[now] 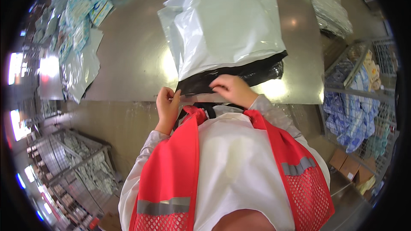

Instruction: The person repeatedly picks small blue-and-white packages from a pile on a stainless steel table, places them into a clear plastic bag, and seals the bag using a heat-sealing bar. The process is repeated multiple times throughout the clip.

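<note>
A white plastic mailing bag [227, 25] lies on the metal table in front of me, apparently on top of other bags, since several layered edges show at its left. Along its near side runs a black strip of plastic [252, 70], glossy and creased. My left hand [168, 106] is closed, thumb and finger pinching the black plastic at the near left corner. My right hand [234, 92] hovers over or touches the strip's middle, fingers curled together and slightly blurred. Whatever those fingertips may hold is hidden.
The metal table [132, 55] ends close to my body. Blue and white plastic packages [81, 17] heap at its far left, beside a loose silvery-white bag [83, 66]. Clear-wrapped goods [327, 6] lie at the far right. Wire cages [357, 98] with soft packages stand either side.
</note>
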Motion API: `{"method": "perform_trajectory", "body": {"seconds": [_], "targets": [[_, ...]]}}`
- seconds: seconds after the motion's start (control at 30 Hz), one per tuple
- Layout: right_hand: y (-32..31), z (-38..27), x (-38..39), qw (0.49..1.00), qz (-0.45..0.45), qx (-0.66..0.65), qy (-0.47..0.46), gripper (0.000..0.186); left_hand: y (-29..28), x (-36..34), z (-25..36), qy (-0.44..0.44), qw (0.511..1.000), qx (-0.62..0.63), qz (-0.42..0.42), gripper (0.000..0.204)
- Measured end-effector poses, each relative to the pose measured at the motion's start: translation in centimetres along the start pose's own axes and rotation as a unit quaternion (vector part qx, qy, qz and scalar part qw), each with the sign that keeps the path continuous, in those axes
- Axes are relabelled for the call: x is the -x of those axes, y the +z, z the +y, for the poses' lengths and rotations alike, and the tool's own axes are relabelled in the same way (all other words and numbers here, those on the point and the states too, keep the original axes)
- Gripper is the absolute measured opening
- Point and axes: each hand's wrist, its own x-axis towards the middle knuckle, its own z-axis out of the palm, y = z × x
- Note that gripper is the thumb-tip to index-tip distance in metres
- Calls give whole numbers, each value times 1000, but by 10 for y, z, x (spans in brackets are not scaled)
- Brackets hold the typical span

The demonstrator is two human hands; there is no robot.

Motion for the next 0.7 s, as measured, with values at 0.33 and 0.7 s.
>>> {"method": "perform_trajectory", "body": {"seconds": [0.33,0.7], "targets": [[114,3,-55,984,133,101,-66,27,6,-1,-4,-50,996,79,4,18],[85,-10,-37,973,203,15,-113,16,1,-3,25,-218,929,298,-36,24]]}}
